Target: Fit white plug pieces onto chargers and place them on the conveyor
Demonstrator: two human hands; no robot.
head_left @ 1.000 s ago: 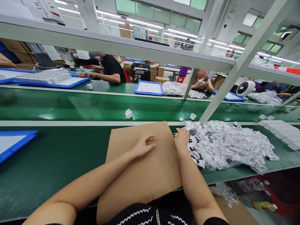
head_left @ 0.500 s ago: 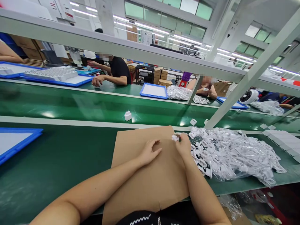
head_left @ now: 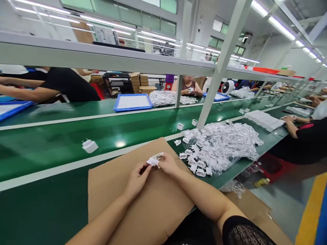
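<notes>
Mfg floor, electronics assembly line: long green conveyor belt (head_left: pixel 102 136) w/ workers (head_left: pixel 68 85) seated along it, blue trays (head_left: pixel 133 102) & bagged white plug parts (head_left: pixel 219 148) on it, cartons (head_left: pixel 139 83) beyond.

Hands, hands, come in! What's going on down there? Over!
Right hand pinching wrapped white adapter; left hand beside it. Above cardboard sheet. Adapter pile to the right.

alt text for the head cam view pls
A left hand and right hand hold a small white plastic-wrapped charger plug over a cardboard sheet on a green conveyor belt, beside a heap of wrapped plugs. A co-worker sits across the line.
</notes>
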